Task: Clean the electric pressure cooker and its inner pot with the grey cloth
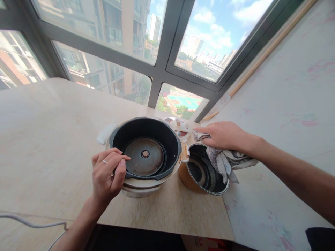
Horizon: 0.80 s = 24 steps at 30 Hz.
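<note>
Well, the cloth (221, 160) bunched in the right hand (225, 134) droops into the pot (188, 178) beside the cooker (142, 191), so a snagging tug could tip that pot, while the left hand (107, 176) curls at the cooker's rim, its grip hard to tell.

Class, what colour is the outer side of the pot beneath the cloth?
The pot's outer side is golden brown, clearest in the head view.

left hand (108, 172) at open cooker (146, 167), right hand (222, 135) gripping cloth (222, 160)
</note>
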Each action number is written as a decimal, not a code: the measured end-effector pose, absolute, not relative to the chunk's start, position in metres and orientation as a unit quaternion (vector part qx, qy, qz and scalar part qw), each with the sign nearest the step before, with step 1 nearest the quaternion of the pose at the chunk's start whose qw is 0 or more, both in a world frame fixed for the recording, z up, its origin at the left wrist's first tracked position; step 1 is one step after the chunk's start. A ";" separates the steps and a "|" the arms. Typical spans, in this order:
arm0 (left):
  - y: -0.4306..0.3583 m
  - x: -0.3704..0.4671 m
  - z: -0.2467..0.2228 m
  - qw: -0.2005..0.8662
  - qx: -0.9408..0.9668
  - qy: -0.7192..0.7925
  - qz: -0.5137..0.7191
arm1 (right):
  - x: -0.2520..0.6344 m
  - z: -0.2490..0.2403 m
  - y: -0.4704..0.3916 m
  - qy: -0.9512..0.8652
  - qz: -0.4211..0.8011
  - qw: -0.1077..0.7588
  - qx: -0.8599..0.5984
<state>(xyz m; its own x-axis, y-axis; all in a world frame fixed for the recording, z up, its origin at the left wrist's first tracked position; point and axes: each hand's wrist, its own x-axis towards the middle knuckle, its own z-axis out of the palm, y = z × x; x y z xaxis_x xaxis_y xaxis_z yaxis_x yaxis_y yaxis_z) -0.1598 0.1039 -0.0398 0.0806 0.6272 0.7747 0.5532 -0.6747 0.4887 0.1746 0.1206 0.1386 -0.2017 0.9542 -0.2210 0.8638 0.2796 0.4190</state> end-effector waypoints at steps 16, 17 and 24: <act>0.104 -0.160 -0.039 0.038 0.731 0.420 0.536 | 0.126 0.110 0.113 0.832 0.125 0.300 0.450; 0.104 -0.160 -0.039 0.039 0.731 0.424 0.534 | 0.127 0.111 0.120 0.822 0.135 0.301 0.465; 0.104 -0.162 -0.037 0.033 0.737 0.418 0.529 | 0.151 0.120 0.151 0.737 0.175 0.284 0.588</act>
